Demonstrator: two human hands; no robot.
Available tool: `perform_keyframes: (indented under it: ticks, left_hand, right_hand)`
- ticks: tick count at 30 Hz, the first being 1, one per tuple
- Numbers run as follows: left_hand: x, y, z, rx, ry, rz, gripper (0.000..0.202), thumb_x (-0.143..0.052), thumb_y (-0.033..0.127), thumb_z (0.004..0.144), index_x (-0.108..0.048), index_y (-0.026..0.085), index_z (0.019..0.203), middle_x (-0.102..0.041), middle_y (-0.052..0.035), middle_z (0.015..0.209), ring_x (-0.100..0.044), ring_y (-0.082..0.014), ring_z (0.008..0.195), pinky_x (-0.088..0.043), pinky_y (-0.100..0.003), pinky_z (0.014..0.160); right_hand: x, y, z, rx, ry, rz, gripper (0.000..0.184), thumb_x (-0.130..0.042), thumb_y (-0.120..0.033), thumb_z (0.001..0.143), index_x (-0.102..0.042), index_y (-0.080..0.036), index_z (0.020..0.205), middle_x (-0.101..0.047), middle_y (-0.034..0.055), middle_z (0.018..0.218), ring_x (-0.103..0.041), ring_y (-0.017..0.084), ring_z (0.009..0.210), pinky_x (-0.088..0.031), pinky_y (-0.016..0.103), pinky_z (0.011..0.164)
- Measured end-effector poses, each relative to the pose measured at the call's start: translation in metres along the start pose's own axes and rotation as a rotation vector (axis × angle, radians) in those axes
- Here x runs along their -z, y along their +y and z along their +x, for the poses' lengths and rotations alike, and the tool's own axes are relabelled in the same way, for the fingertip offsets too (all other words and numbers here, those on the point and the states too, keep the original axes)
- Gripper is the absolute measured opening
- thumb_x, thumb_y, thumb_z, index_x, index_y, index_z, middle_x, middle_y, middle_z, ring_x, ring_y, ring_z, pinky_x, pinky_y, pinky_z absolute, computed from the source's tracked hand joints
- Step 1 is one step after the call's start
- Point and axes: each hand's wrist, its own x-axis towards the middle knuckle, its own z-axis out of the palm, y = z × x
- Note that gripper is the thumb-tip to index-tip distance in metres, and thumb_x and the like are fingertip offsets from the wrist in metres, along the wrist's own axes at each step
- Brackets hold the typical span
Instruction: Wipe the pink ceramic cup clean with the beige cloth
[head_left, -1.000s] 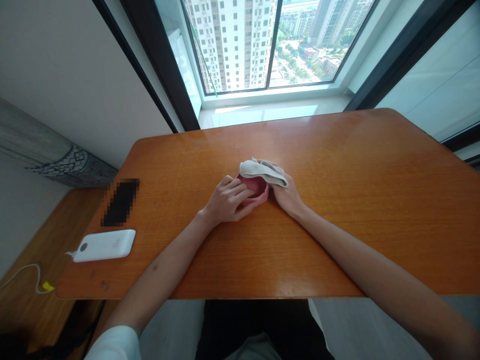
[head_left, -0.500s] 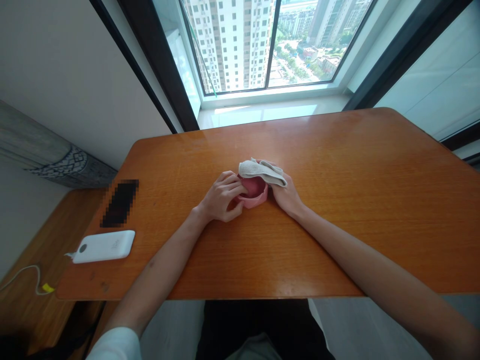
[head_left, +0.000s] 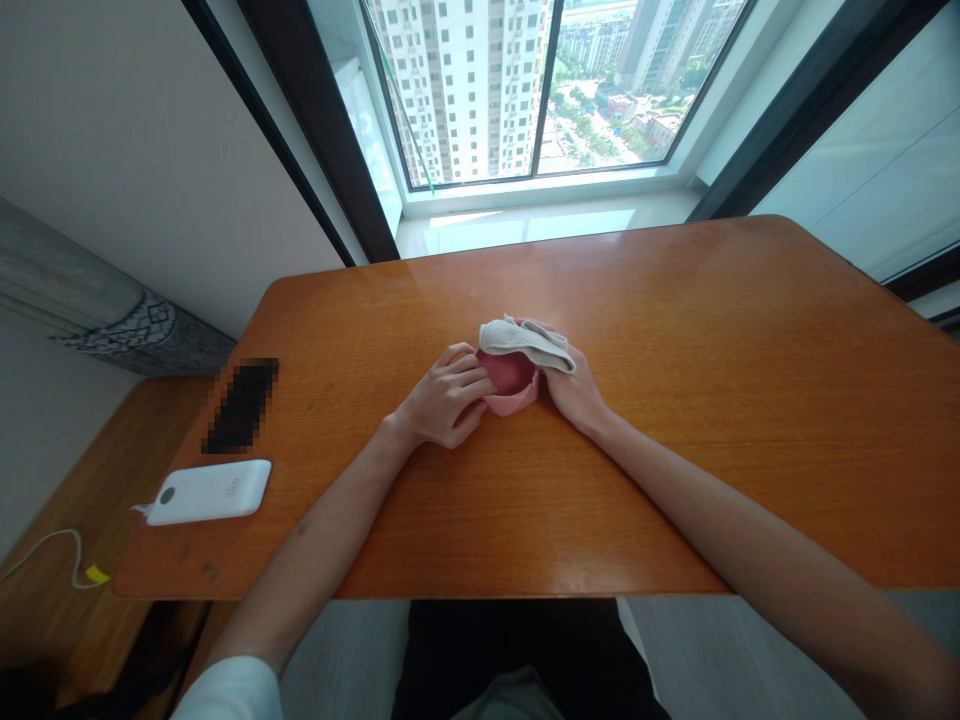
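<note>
I have the pink bowl (head_left: 514, 380) near the middle of the wooden tabletop (head_left: 675, 400), its hollow facing up toward my camera; I cannot tell whether its base touches the wood or sits slightly above it; a folded white cloth (head_left: 527, 343) lies across the far part of the rim, hiding that edge from me. My left hand (head_left: 450, 396) is at the bowl's left side, its fingers curled over the rim into the hollow and its thumb low on the outside, so I read them as closed on the wall; my right hand (head_left: 576, 387) is on the opposite side, wrapped in part by the cloth and gripping it; most of those fingers are covered, so I cannot tell whether they also clasp the bowl.

Farther out on my left, a white power bank (head_left: 210, 492) lies flat near the table's left edge, a plug in its left end; just beyond it is a dark rectangular object (head_left: 240, 405), pixelated past naming; a pale cable (head_left: 75, 550) with a yellow tag (head_left: 97, 574) runs over a lower wooden surface (head_left: 94, 450); a grey patterned curtain (head_left: 112, 290) hangs by the wall; past the far edge, a window (head_left: 532, 100) shows tall buildings.
</note>
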Motion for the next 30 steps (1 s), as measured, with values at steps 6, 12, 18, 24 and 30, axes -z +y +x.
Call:
perform_keyframes:
  ticks: [6, 12, 18, 24, 30]
  left_hand:
    - [-0.009, -0.002, -0.003, -0.040, 0.021, 0.052, 0.022, -0.053, 0.014, 0.098, -0.066, 0.022, 0.114, -0.080, -0.0061, 0.100, -0.070, -0.0273, 0.097, -0.045, -0.054, 0.115]
    - [-0.017, -0.002, -0.004, -0.033, 0.052, 0.076, 0.027, -0.052, 0.011, 0.096, -0.069, 0.023, 0.114, -0.082, -0.0041, 0.096, -0.073, -0.0256, 0.095, -0.046, -0.055, 0.124]
    - [-0.025, 0.000, -0.003, -0.052, 0.103, 0.062, 0.028, -0.051, 0.015, 0.102, -0.074, 0.021, 0.118, -0.085, -0.0079, 0.100, -0.074, -0.0256, 0.095, -0.061, -0.047, 0.100]
    - [-0.026, 0.002, -0.002, -0.014, 0.089, 0.066, 0.029, -0.052, 0.019, 0.108, -0.075, 0.021, 0.125, -0.087, -0.0090, 0.105, -0.078, -0.0246, 0.098, -0.060, -0.046, 0.099]
    - [-0.023, 0.009, 0.006, -0.007, 0.127, 0.057, 0.020, -0.060, 0.029, 0.113, -0.075, 0.020, 0.121, -0.087, -0.0069, 0.104, -0.080, -0.0221, 0.097, -0.060, -0.045, 0.106]
  right_hand:
    - [-0.001, -0.003, -0.001, -0.033, 0.022, -0.003, 0.052, -0.068, -0.066, 0.103, -0.077, -0.033, 0.143, -0.076, 0.0045, 0.153, -0.066, 0.030, 0.149, -0.043, 0.050, 0.136]
    - [-0.001, -0.005, -0.001, -0.032, 0.026, -0.003, 0.052, -0.069, -0.064, 0.103, -0.077, -0.031, 0.143, -0.074, 0.0050, 0.156, -0.065, 0.028, 0.149, -0.044, 0.048, 0.136]
    - [-0.001, -0.006, -0.001, -0.036, 0.025, -0.016, 0.053, -0.071, -0.066, 0.102, -0.078, -0.032, 0.142, -0.074, 0.0043, 0.156, -0.065, 0.029, 0.149, -0.044, 0.049, 0.136]
    - [-0.002, -0.007, -0.002, -0.046, 0.023, -0.018, 0.053, -0.070, -0.067, 0.102, -0.078, -0.033, 0.143, -0.073, 0.0038, 0.157, -0.065, 0.030, 0.150, -0.044, 0.050, 0.136]
    - [-0.001, -0.002, -0.002, 0.000, -0.007, -0.021, 0.050, -0.067, -0.063, 0.105, -0.075, -0.034, 0.146, -0.072, 0.0030, 0.159, -0.066, 0.028, 0.149, -0.044, 0.048, 0.136]
